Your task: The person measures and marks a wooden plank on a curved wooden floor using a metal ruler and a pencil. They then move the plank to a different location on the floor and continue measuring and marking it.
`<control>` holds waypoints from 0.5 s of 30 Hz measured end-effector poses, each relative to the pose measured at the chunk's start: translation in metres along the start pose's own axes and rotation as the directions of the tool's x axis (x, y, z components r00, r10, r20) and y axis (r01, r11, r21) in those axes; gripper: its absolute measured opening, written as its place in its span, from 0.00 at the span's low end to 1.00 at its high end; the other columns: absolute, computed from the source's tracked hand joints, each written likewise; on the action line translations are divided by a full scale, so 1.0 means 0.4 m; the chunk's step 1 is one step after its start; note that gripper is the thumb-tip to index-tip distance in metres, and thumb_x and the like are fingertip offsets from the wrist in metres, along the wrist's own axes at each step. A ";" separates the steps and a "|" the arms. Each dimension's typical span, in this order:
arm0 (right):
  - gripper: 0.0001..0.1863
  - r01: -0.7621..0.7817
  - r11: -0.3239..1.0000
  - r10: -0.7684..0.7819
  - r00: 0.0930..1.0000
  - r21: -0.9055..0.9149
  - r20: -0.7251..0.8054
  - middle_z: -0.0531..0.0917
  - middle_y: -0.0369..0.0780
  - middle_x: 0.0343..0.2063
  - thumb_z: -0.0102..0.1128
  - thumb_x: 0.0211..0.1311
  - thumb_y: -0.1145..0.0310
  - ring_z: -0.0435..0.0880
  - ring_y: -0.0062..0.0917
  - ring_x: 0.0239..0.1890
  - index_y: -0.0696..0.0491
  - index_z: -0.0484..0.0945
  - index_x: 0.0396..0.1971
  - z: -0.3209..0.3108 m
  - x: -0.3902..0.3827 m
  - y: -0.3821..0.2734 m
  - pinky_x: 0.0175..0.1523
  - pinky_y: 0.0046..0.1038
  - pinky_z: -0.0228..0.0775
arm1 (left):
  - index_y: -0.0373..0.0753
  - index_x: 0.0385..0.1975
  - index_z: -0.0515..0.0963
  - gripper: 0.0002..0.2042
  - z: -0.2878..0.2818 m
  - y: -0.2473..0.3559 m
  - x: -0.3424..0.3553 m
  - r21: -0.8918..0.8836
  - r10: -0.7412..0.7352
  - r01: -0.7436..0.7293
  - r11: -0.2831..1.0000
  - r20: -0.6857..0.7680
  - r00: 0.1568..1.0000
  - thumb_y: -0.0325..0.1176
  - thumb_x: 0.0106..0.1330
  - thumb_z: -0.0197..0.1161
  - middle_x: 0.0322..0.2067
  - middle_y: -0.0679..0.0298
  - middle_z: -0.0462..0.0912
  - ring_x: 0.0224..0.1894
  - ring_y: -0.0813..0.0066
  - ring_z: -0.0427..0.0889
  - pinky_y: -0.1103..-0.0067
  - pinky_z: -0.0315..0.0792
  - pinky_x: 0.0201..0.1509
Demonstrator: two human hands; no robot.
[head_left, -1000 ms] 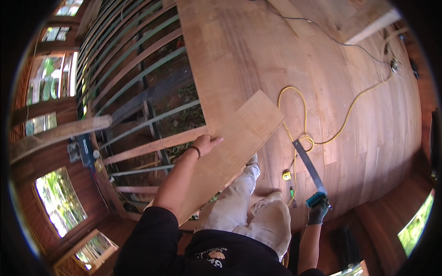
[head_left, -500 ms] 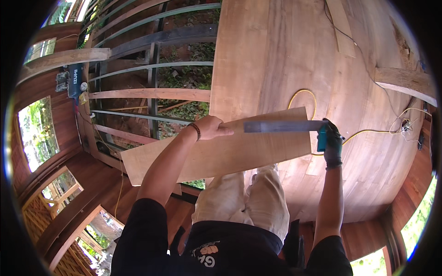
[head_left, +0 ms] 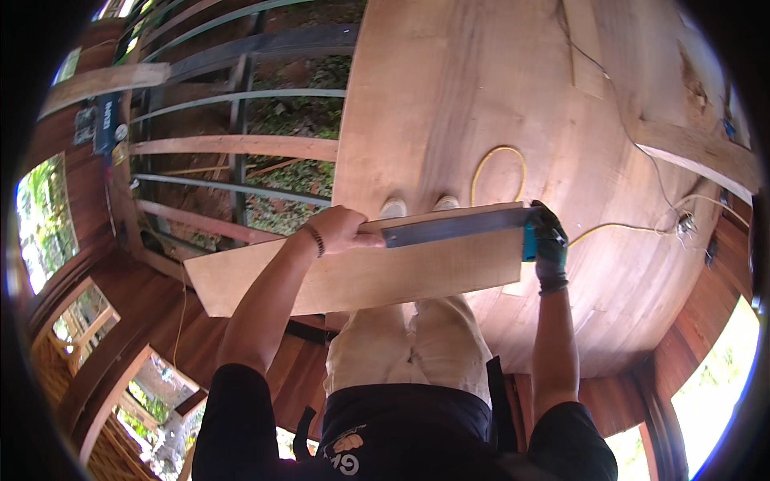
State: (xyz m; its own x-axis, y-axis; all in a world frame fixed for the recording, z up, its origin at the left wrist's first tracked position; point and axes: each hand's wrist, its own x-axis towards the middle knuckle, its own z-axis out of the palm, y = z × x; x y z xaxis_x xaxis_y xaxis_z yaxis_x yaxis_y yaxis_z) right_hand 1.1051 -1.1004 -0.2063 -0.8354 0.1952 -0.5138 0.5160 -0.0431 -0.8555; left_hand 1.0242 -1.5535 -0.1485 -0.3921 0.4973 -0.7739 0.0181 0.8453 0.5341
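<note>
My bare left hand (head_left: 346,232), with a dark bracelet at the wrist, grips the far edge of a pale wooden board (head_left: 385,280) held across my body. Its thumb is beside the left end of a long metal square blade (head_left: 453,227), which lies along the board's upper edge. My gloved right hand (head_left: 549,244) is closed on the square's teal handle (head_left: 529,242) at the board's right end; some fingers are hidden. My shoe tips (head_left: 393,207) show just beyond the board.
Wooden flooring (head_left: 433,96) spans the right, with a yellow cord (head_left: 499,150), a dark cable and a loose timber (head_left: 690,156). At left, open joists (head_left: 224,144) reveal ground and plants below. A blue tool (head_left: 108,124) sits by the left wall, near windows (head_left: 44,216).
My right hand has brought the square up from beside my leg onto the board. The board has swung from diagonal to nearly crosswise, and my view has turned with it.
</note>
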 end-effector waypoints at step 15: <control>0.18 -0.004 1.000 0.004 0.999 -0.001 0.034 0.83 0.39 0.57 0.61 0.67 0.70 0.81 0.21 0.55 0.58 0.82 0.55 -0.003 -0.001 0.016 0.60 0.23 0.72 | 0.32 0.33 0.85 0.37 0.047 -0.008 0.009 -0.094 -0.084 0.088 0.992 0.051 0.995 0.71 0.62 0.61 0.32 0.44 0.86 0.38 0.50 0.86 0.63 0.77 0.45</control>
State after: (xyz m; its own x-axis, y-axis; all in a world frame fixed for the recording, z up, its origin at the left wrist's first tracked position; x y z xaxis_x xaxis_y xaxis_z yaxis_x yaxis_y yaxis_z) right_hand 1.1090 -1.0995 -0.2116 -0.8394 0.1617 -0.5189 0.5194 -0.0425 -0.8535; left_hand 1.0402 -1.5509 -0.1594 -0.3452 0.4342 -0.8320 -0.1026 0.8637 0.4934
